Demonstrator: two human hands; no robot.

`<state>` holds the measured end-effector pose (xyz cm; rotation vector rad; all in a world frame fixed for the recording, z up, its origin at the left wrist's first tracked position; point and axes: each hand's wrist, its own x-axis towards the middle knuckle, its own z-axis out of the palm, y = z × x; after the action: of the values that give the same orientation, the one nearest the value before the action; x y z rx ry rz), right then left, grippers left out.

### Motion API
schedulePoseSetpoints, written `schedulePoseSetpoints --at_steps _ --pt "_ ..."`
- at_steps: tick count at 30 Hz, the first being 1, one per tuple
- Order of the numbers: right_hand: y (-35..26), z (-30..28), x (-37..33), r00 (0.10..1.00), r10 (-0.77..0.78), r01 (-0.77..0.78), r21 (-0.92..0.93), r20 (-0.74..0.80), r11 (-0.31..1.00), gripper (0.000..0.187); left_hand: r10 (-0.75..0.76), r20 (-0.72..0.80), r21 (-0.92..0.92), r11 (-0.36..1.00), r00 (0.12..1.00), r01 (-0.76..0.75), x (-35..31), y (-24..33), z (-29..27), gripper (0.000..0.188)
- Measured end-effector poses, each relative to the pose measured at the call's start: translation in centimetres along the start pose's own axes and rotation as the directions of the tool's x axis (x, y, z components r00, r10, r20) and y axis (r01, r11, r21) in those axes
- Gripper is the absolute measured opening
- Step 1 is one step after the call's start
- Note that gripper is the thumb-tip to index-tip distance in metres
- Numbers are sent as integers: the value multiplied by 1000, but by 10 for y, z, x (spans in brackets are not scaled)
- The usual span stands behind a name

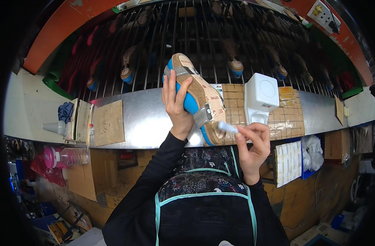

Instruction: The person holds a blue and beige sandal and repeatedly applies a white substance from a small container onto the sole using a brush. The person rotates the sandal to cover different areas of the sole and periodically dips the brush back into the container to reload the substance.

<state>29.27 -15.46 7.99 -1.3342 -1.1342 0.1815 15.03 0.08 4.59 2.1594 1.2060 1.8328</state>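
My left hand grips an unfinished sandal by its side, fingers over a grey strap. The sandal is on a blue shoe last, its cork-coloured face with a pale middle turned up toward me. It slants above the metal table edge. Between the thumb and fingers of my right hand is a small brush with a pale handle. The brush's head is at the sandal's near end, by the lower strap; whether it touches is too blurred to tell. A white dispenser-like container stands just beyond my right hand.
Beyond the metal worktop lies a roller conveyor carrying several similar sandals. Cardboard lies under the white container, and another cardboard piece is on the left. A pink-lidded plastic jar is below the left edge.
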Motion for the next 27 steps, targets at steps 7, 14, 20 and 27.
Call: schedulePoseSetpoints --at_steps 7,14,20,27 --pt "3 -7 2 979 -102 109 -28 178 994 22 -3 -5 -69 998 1000 3 2 0 1 54" --pt "-4 -5 10 983 -170 182 -213 74 960 25 -19 6 -149 989 1000 20 8 6 5 57" --pt "-11 -12 9 900 -417 434 -170 126 885 36 35 -1 -186 982 999 -35 14 2 12 64" --pt "-10 -18 12 764 -628 643 -255 148 722 39 -80 105 -367 923 991 113 12 3 17 62"
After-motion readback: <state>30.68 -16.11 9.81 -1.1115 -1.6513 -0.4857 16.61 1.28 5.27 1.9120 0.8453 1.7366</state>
